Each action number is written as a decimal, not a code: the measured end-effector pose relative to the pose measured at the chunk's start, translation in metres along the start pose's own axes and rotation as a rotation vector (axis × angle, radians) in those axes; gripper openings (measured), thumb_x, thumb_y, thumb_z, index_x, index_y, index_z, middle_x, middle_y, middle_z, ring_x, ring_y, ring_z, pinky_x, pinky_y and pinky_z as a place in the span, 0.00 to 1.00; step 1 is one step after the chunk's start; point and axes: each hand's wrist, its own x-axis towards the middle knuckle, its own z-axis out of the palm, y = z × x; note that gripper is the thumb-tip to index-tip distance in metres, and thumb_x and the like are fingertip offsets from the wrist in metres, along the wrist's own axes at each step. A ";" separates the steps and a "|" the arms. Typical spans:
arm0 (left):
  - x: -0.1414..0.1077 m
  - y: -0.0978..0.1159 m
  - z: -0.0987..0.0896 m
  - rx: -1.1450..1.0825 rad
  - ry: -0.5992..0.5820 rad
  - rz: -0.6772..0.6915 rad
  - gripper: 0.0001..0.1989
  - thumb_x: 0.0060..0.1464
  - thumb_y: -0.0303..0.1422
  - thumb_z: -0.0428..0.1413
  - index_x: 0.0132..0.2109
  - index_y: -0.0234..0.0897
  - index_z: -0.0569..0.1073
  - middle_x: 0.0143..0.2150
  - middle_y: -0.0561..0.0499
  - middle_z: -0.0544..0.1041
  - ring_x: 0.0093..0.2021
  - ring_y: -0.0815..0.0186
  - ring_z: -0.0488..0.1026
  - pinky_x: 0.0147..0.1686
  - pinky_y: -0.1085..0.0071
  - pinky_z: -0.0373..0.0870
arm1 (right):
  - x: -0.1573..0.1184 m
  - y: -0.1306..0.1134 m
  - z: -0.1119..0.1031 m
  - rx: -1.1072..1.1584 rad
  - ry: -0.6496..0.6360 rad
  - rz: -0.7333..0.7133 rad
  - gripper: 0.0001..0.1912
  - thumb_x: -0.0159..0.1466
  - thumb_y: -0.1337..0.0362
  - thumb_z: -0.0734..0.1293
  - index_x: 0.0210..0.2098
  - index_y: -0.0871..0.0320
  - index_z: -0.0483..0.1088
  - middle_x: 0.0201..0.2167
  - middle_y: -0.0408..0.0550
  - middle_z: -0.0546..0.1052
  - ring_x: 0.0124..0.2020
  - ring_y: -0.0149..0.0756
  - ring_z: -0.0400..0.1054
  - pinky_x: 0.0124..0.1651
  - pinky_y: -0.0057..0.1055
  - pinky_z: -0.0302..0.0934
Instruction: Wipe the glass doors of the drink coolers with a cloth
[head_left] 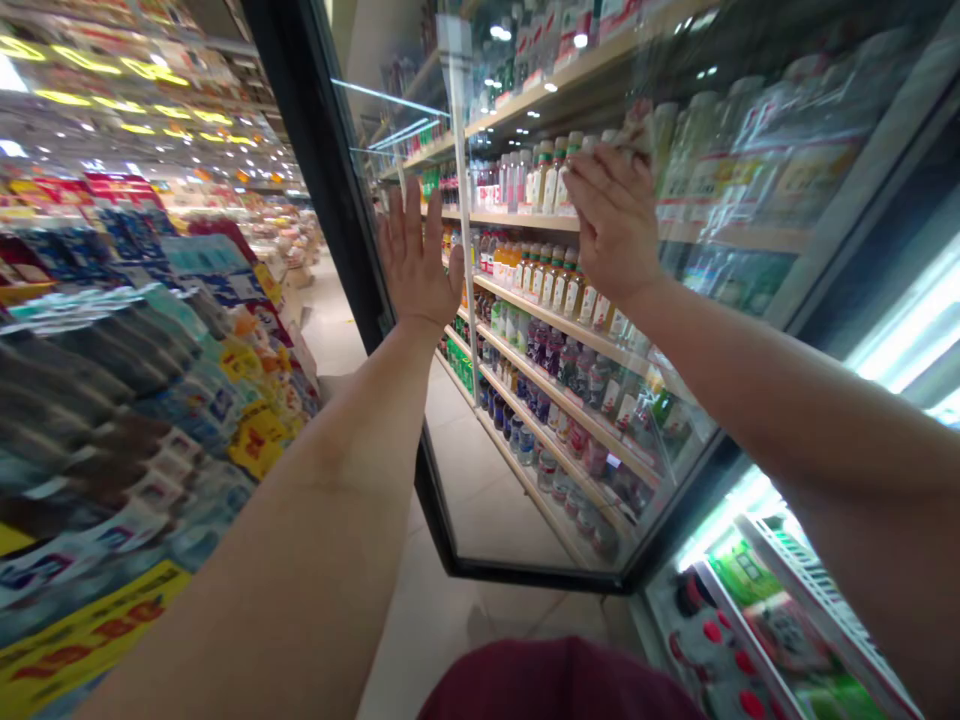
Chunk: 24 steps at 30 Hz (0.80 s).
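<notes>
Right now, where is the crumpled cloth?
In the head view, the crumpled cloth sits upper right, in the right hand, against the glass cooler door, in front of bottled drinks.

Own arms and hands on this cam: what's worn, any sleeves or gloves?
The left arm and right arm are bare along the visible forearms, with no sleeves, watch or bands. The left grip and right grip are ungloved hands. A dark maroon garment shows at the bottom of the view.
</notes>
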 end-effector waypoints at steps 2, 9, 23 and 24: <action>0.001 0.001 0.000 -0.009 -0.017 -0.014 0.43 0.68 0.56 0.32 0.78 0.32 0.50 0.81 0.57 0.37 0.78 0.72 0.19 0.78 0.58 0.23 | 0.008 -0.007 0.004 0.001 -0.018 -0.006 0.25 0.72 0.62 0.55 0.63 0.47 0.72 0.67 0.40 0.72 0.72 0.40 0.56 0.76 0.52 0.43; 0.002 0.001 0.004 -0.121 -0.024 -0.041 0.47 0.65 0.62 0.32 0.79 0.34 0.50 0.81 0.57 0.37 0.78 0.66 0.19 0.78 0.61 0.21 | 0.018 -0.020 0.018 -0.044 -0.103 -0.036 0.29 0.71 0.66 0.53 0.66 0.49 0.70 0.72 0.42 0.66 0.76 0.41 0.51 0.79 0.52 0.39; 0.003 -0.004 0.006 -0.034 0.048 0.031 0.44 0.69 0.56 0.37 0.77 0.27 0.55 0.80 0.42 0.45 0.80 0.54 0.35 0.79 0.55 0.29 | 0.028 -0.072 0.028 -0.348 -0.422 -0.237 0.31 0.76 0.70 0.47 0.75 0.55 0.55 0.77 0.43 0.53 0.78 0.39 0.41 0.80 0.46 0.38; 0.003 -0.004 0.005 -0.036 0.041 0.032 0.45 0.68 0.57 0.36 0.78 0.27 0.55 0.80 0.43 0.45 0.80 0.54 0.34 0.79 0.55 0.29 | 0.031 -0.072 0.026 -0.352 -0.445 -0.269 0.30 0.76 0.70 0.46 0.75 0.54 0.55 0.77 0.42 0.54 0.78 0.39 0.42 0.79 0.47 0.40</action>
